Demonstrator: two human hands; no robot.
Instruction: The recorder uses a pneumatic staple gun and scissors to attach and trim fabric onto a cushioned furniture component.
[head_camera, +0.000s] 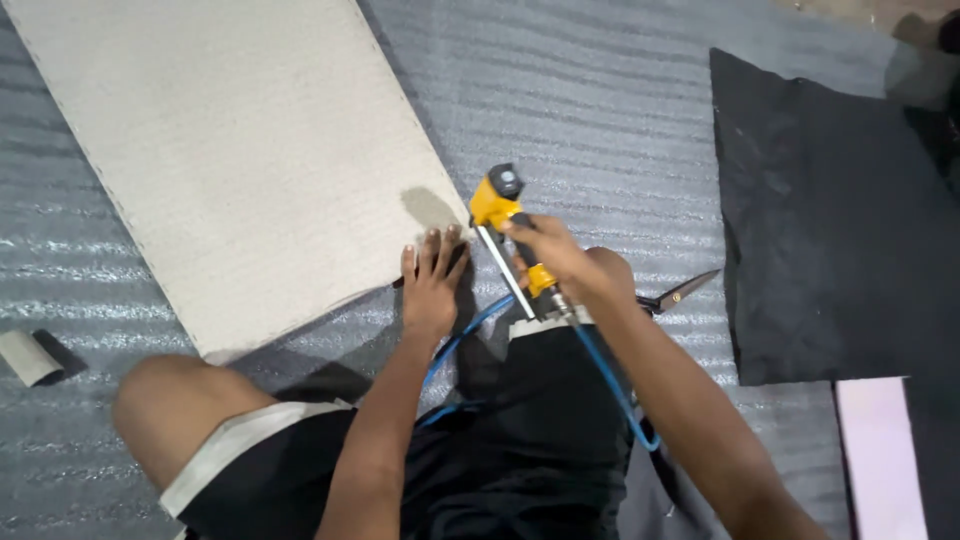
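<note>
**Hands at the corner of a pale board**

While the person kneels on the floor in black shorts (520, 440), both arms reach forward from the bottom of the view. A blue hose (610, 385) runs up beside the right arm to the tool. The left hand (432, 285) lies flat, its fingers (440, 250) spread out and released, pressing on the near corner of the pale board (230, 160). Just beside it, the right hand (560, 260) has its fingers clenched around the handle of a yellow staple gun (497, 205). The gun's yellow head sits right at the corner of the board, touching or almost touching its edge; which one is hard to tell. Behind the right wrist, the tips of a pair of scissors (685, 292) poke out on the floor. To the far left lies a small cardboard tube (28, 357). The pale board stretches up and away to the left on the grey ribbed foam sheet (600, 100). Off to the right lies a black fabric piece (830, 220), and a pink strip (880, 460) sits by its near edge.
</note>
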